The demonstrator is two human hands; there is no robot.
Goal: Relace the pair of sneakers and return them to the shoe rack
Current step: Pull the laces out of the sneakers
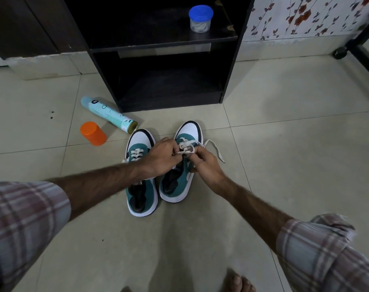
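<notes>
Teal suede with white toe caps and white soles: that is the pair of low sneakers standing side by side on the pale floor tiles [284, 102], toes pointing away from you, just in front of the black wooden shoe rack [232, 60]. Your left hand [161, 158] is reaching across the left sneaker [140, 199], whose white lace is already crossed through its eyelets, and its fingers are curling in to pinch the white flat lace [186, 147] of the right sneaker [179, 186]. Your right hand [203, 163] is pinching the same lace from the other side, directly over the tongue; which eyelet you are working on is hard to make out. One loose lace end is trailing onto the tile to the right. To the left, a light-blue spray can [109, 113] is lying on its side near an orange plastic jar [93, 133]. A blue-lidded clear jar [200, 18] is sitting on the rack's upper shelf.
</notes>
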